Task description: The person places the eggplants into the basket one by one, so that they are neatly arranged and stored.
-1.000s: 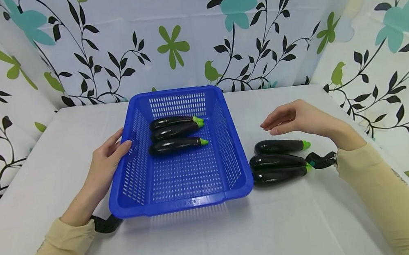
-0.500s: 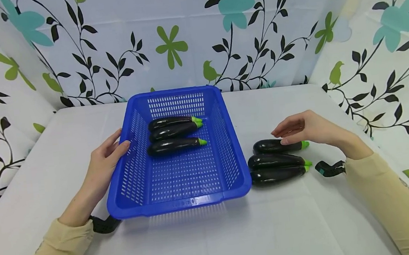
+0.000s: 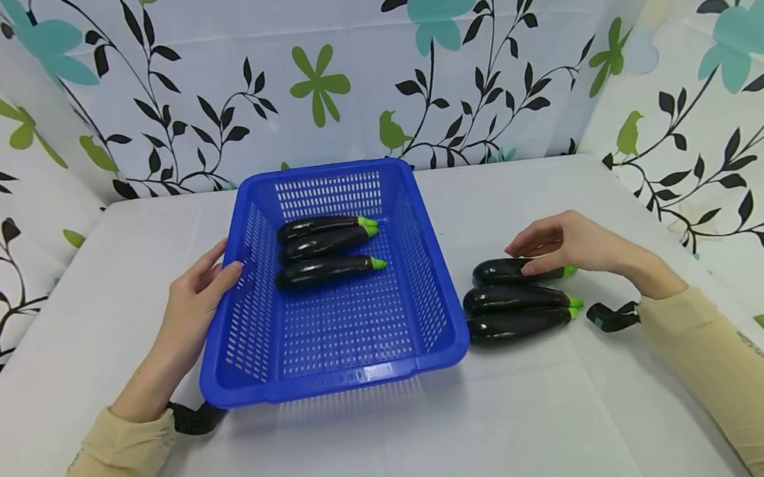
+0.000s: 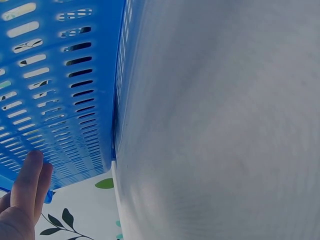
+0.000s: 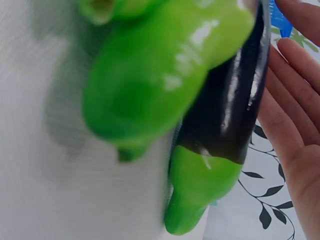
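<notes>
in the head view the left hand (image 3: 198, 302) sits left of centre, resting against the left rim of the blue basket (image 3: 415, 227) with its thumb hooked over the edge and its fingers laid along the outside wall; the left wrist view shows those fingers (image 4: 31, 181) fairly straight against the slotted blue plastic at the lower left of the frame. the right hand (image 3: 572, 245) is right of centre, lying over the farthest eggplant (image 3: 499, 272) of three that lie on the white table (image 3: 402, 444) just right of the basket; its fingers curve over the top of that eggplant and touch it, but whether they have closed round it cannot be told, and the right wrist view shows the palm and fingers (image 5: 295, 120) open and flat beside the dark skin at the right of the frame. the middle eggplant (image 3: 515, 299) and the nearest eggplant (image 3: 518, 325) lie side by side just below the first, all with green stem ends pointing right, the nearest one touching or almost touching the basket's lower right corner. inside the basket, in its upper half, three more eggplants (image 3: 324, 253) lie in a row, stems to the right. a flower-patterned curtain (image 3: 338, 66) fills the top of the frame.
</notes>
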